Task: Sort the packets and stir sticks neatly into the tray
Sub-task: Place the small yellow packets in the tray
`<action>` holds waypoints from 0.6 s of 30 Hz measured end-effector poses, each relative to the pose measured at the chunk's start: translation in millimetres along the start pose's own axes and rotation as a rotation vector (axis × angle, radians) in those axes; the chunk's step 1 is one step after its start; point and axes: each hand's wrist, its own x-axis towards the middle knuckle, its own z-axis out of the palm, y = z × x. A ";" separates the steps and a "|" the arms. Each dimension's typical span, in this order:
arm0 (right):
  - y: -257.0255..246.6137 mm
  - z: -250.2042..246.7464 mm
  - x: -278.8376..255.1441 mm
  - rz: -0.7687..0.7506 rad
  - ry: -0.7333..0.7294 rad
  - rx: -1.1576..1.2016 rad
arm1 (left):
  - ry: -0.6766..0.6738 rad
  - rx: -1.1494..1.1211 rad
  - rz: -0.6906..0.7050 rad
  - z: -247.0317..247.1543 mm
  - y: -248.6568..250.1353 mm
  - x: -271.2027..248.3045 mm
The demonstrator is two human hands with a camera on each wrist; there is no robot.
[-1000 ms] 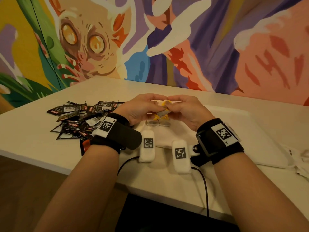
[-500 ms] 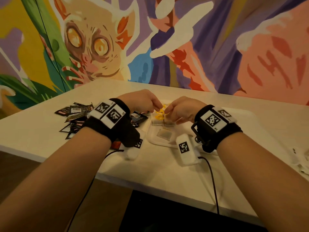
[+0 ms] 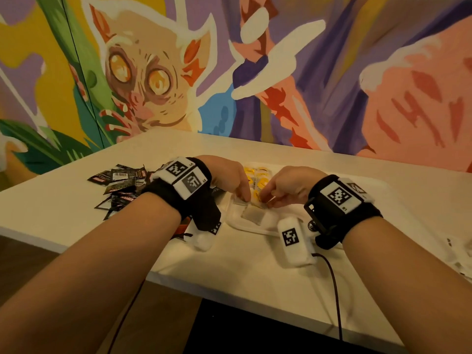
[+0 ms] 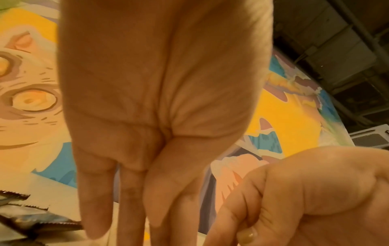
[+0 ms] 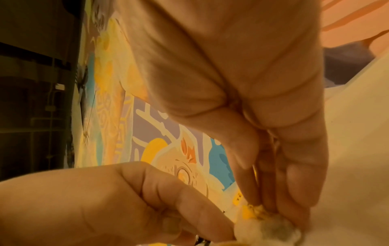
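Note:
A white tray [image 3: 383,200] lies on the table. Several tea bags with yellow tags [image 3: 259,176] lie in rows at its left end, and one plain tea bag [image 3: 251,215] lies nearer me. Both hands meet over that end. My left hand [image 3: 244,198] points its fingers down onto a tea bag [image 5: 269,228], thumb beside them. My right hand [image 3: 267,199] pinches the same bag from the other side, fingers and thumb converging on it [image 5: 271,204]. The hands hide the bag in the head view. A pile of dark packets [image 3: 120,180] lies left of the tray.
The table's front edge [image 3: 229,290] runs close to my forearms. A painted wall stands behind the table. White marker pods [image 3: 293,238] with cables hang from my wrists onto the table. Pale wrapped items [image 3: 459,256] lie at the far right edge.
One second ago both hands held tea bags together above the tray. They have come down onto the tray's left end and stayed there, fingers on the bags.

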 end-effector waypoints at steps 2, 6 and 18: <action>-3.4 -3.8 1.6 -0.008 0.065 0.032 | 0.040 -0.042 -0.010 -2.1 -4.5 2.2; -12.5 -9.8 4.8 -0.054 0.167 0.036 | 0.082 0.056 -0.059 -11.6 -4.0 8.9; -16.5 -0.6 7.0 -0.037 -0.068 -0.222 | -0.126 0.333 -0.076 -11.7 3.1 11.7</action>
